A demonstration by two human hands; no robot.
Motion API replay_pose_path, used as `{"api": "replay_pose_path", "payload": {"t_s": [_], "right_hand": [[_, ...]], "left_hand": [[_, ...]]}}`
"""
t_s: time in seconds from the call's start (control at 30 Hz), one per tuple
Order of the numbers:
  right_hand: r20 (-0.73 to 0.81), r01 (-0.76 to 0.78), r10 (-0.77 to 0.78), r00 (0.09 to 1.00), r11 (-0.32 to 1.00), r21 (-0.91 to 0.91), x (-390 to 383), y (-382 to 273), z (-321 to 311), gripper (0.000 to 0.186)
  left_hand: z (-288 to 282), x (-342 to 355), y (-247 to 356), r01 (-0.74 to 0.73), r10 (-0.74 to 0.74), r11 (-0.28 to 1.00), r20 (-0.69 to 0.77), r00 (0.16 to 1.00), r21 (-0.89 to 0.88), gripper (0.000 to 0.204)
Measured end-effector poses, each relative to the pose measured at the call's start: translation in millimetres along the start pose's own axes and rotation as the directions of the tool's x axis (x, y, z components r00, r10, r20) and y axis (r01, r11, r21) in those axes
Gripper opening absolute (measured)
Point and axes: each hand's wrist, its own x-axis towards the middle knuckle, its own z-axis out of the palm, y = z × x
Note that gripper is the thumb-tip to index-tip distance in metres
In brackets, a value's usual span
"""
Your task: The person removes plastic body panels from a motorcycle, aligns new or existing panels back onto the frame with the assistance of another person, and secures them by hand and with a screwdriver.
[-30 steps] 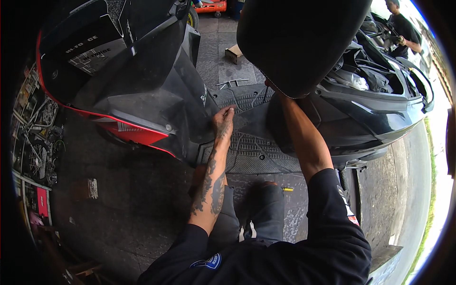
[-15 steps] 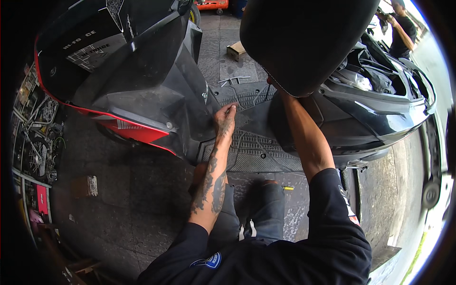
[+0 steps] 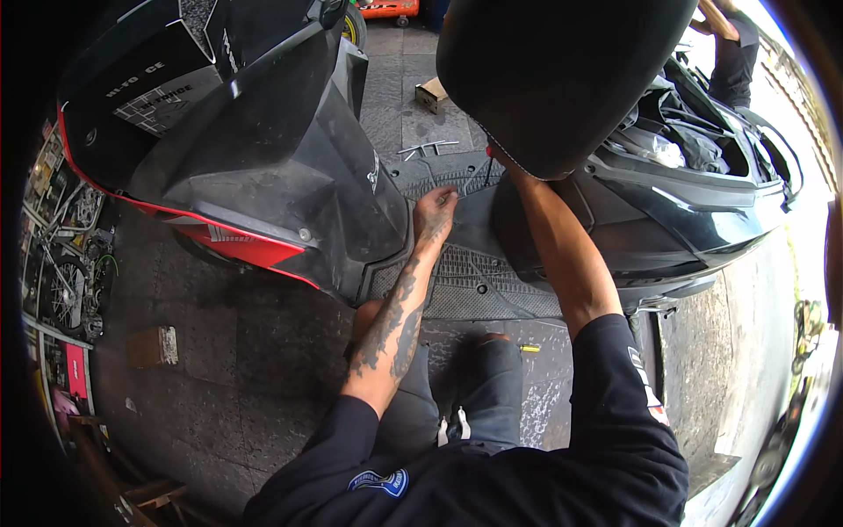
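My left hand [image 3: 435,213] hovers over the ribbed footboard [image 3: 474,279] of a black and red scooter, its fingers curled together. Whatever they might pinch is too small to make out. Under the raised black seat [image 3: 562,79], my right hand [image 3: 498,158] is mostly hidden. It seems to grip a screwdriver [image 3: 488,167], with a bit of red handle and a thin dark shaft pointing down at the footboard's far edge. The scooter's front panel [image 3: 290,193] rises left of my left hand. My right forearm passes in front of the dark body panel [image 3: 632,220] below the seat.
Metal rods [image 3: 428,149] lie beyond the footboard, near a small cardboard box [image 3: 430,94]. A yellow-handled tool [image 3: 529,349] is on the floor by my knee. Another box [image 3: 153,346] sits at left, before crowded shelves [image 3: 66,290]. Another person [image 3: 736,57] stands at far right.
My left hand has moved right across the footboard, closer to the right hand. My right hand stays under the seat. The view has shifted slightly, and the other person shows differently at the upper right.
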Motion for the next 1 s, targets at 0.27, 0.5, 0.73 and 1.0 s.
{"api": "replay_pose_path", "payload": {"t_s": [0.27, 0.5, 0.73, 1.0], "right_hand": [[-0.013, 0.012, -0.012, 1.0, 1.0, 0.026, -1, 1, -3, 0.027], [-0.022, 0.016, -0.015, 1.0, 0.998, 0.06, -3, -9, -5, 0.028], [-0.024, -0.009, 0.009, 1.0, 1.0, 0.021, -17, 0, 2, 0.029], [-0.014, -0.001, 0.001, 1.0, 0.999, 0.035, -15, -1, 0, 0.03]], "left_hand": [[61, 72, 31, -0.198, 0.126, 0.887, 0.194, 0.973, 0.418, 0.045], [76, 144, -35, -0.579, 0.511, 0.683, 0.275, 0.814, 0.446, 0.041], [86, 131, -38, -0.47, 0.378, 0.85, 0.346, 0.858, 0.236, 0.041], [68, 127, -17, -0.508, 0.373, 0.763, 0.37, 0.851, 0.399, 0.036]]}}
